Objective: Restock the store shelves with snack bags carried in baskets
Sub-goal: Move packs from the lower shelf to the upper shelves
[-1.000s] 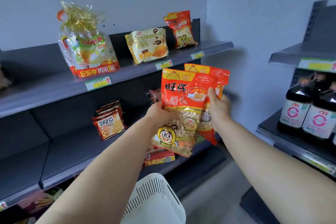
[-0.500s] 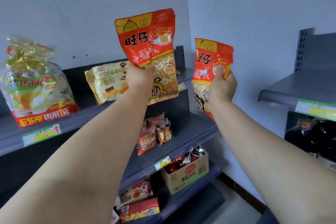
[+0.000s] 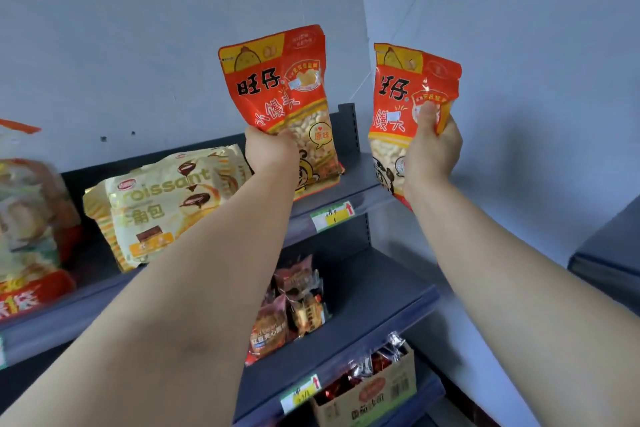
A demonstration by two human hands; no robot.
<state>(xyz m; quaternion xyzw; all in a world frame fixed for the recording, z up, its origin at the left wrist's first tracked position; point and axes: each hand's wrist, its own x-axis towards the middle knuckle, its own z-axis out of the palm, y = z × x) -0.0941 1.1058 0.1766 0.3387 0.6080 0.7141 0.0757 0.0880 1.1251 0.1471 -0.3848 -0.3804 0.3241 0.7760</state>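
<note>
Snack bags — left hand (image 3: 272, 152) grips one red bag (image 3: 282, 104) at the top shelf (image 3: 360, 180), right hand (image 3: 433, 156) clutches a second (image 3: 398, 97) just beside it. Neither shelved yet — placement remains.

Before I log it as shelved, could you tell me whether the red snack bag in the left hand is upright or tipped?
Roughly upright, leaning slightly left: the red snack bag has its top seal uppermost, gripped low by the left hand.
</note>
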